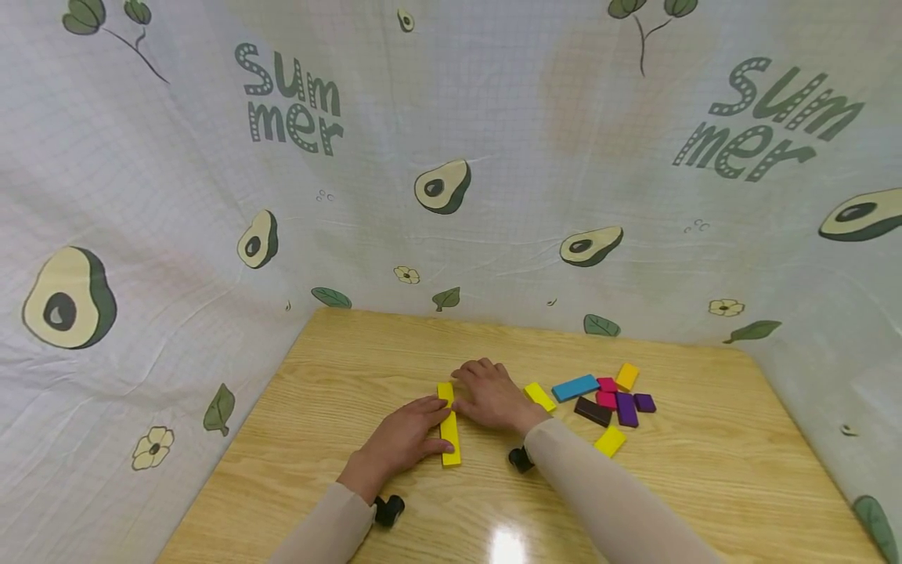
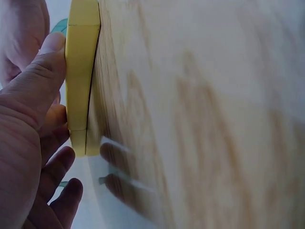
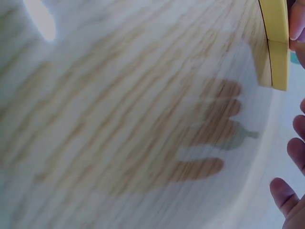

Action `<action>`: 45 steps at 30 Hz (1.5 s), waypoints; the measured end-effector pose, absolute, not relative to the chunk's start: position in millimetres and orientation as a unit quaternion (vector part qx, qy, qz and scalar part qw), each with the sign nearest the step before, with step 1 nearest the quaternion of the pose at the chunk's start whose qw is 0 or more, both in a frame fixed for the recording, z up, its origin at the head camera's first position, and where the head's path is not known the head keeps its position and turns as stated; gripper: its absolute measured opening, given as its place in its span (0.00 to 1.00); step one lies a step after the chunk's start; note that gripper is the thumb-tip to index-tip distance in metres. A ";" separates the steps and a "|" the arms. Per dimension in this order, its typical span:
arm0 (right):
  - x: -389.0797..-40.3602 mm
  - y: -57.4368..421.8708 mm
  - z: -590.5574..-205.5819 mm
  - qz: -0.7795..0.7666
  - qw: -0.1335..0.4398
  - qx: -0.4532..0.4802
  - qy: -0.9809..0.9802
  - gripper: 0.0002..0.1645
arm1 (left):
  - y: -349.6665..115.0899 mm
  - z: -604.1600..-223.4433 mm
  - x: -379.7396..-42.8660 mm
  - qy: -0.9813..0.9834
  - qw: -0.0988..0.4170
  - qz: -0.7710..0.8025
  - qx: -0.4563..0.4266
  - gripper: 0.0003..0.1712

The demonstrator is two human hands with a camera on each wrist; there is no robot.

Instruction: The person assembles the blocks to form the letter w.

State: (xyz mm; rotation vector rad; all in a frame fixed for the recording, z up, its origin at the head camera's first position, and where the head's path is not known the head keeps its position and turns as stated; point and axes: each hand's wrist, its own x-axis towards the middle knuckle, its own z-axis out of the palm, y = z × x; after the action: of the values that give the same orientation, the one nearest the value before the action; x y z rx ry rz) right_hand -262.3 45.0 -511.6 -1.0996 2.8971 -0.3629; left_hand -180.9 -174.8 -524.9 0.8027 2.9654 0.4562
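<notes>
A row of yellow blocks (image 1: 451, 452) lies end to end on the table, with seams showing between the pieces in the left wrist view. My left hand (image 1: 400, 439) touches it from the left, the thumb near its close end and the forefinger farther up. In the left wrist view the thumb (image 2: 51, 45) rests at the blocks' upper edge and the other fingers spread past them. On the other side, my right hand (image 1: 492, 398) is beside the row's far part, thumb right at the yellow edge. Its other fingers extend loosely forward and hold nothing.
Right of my right hand lie a yellow block (image 1: 539, 397), a blue block (image 1: 575, 388), a dark brown block (image 1: 593, 411), red, purple and orange pieces, and another yellow block (image 1: 610, 441). A printed cloth (image 1: 451, 251) hangs around the wooden table (image 1: 338, 368).
</notes>
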 end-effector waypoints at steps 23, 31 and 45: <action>-238.4 117.1 -499.0 -0.153 -0.129 -0.328 0.923 0.24 | -172.9 -523.1 -179.9 0.953 0.019 0.152 0.261 0.40; -228.0 165.2 -499.1 -0.162 -0.170 -0.289 0.928 0.21 | -173.3 -525.8 -178.5 0.951 0.016 0.164 0.262 0.40; -211.6 258.5 -497.1 -0.158 -0.195 -0.204 0.946 0.22 | -173.7 -527.1 -178.7 0.951 0.021 0.173 0.256 0.40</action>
State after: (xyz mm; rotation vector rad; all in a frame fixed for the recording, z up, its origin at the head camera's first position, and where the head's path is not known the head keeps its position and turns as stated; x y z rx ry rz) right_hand -211.6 258.5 -497.1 -0.7347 3.4094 -0.5677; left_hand -178.7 -173.7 -527.1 0.7938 2.9472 0.5353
